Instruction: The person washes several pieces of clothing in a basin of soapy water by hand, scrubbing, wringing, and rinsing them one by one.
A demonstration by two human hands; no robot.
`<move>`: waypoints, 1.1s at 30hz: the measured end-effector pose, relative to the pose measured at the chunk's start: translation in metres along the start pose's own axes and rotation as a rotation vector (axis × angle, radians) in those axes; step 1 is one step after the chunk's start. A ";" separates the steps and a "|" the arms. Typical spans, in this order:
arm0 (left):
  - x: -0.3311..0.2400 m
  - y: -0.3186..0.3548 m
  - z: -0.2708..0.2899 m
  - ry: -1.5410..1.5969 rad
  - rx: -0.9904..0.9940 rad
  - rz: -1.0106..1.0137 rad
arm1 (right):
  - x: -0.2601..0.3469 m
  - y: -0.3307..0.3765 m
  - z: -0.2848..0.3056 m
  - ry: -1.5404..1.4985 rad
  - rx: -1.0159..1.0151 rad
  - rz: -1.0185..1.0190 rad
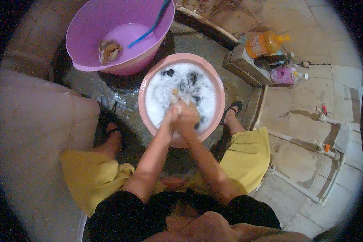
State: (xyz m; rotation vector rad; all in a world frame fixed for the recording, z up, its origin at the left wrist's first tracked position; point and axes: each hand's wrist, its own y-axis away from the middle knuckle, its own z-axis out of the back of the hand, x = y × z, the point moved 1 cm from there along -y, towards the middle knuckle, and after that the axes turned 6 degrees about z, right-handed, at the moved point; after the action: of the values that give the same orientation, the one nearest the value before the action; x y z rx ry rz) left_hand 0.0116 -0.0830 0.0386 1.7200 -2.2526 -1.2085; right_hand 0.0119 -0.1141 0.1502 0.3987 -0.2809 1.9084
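Both my hands are pressed together over a round pink basin (144,90) of white suds. My left hand (172,113) and my right hand (188,117) are closed against each other, slightly blurred. A small tan and whitish piece (176,92) shows just past the fingers, possibly wet cloth; what lies inside the grip is hidden. Several dark lumps, perhaps soaked fabric (193,77), break through the foam around and beyond my hands.
A large purple tub (82,40) stands at the back left, with a brown wet bundle (110,51) and a blue hose (147,33) in it. On a ledge at right are an orange bottle (262,45) and a pink bottle (284,76). Pipes (296,141) run along the right wall.
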 end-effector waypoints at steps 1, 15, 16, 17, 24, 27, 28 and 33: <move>0.008 -0.008 -0.011 0.013 0.062 -0.066 | -0.043 -0.032 -0.002 -0.090 0.188 -0.247; -0.010 0.010 0.013 0.242 -0.150 0.061 | -0.049 -0.036 -0.046 0.011 0.163 0.030; -0.012 0.011 0.021 0.375 0.047 0.118 | -0.036 -0.015 -0.046 0.017 0.112 0.125; -0.018 0.012 0.036 0.504 0.233 0.155 | -0.018 0.004 -0.048 0.041 0.082 0.208; -0.057 0.014 0.010 -0.085 -0.252 -0.135 | -0.071 -0.082 -0.073 0.019 0.358 0.047; -0.100 0.030 -0.055 -0.241 -0.111 -0.027 | -0.162 -0.076 -0.067 -0.828 -0.054 -0.757; -0.102 0.015 -0.043 -0.346 -0.232 -0.056 | -0.173 -0.080 -0.064 -0.851 -0.101 -0.653; -0.032 -0.007 0.070 -1.524 -0.511 -1.080 | -0.068 -0.032 -0.101 -0.459 -0.278 -0.324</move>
State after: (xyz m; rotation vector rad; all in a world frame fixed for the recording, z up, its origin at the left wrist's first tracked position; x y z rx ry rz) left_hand -0.0052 -0.0190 -0.0016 1.9301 -0.4541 -3.7309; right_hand 0.0503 -0.1226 0.0302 0.6501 -0.7298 1.4208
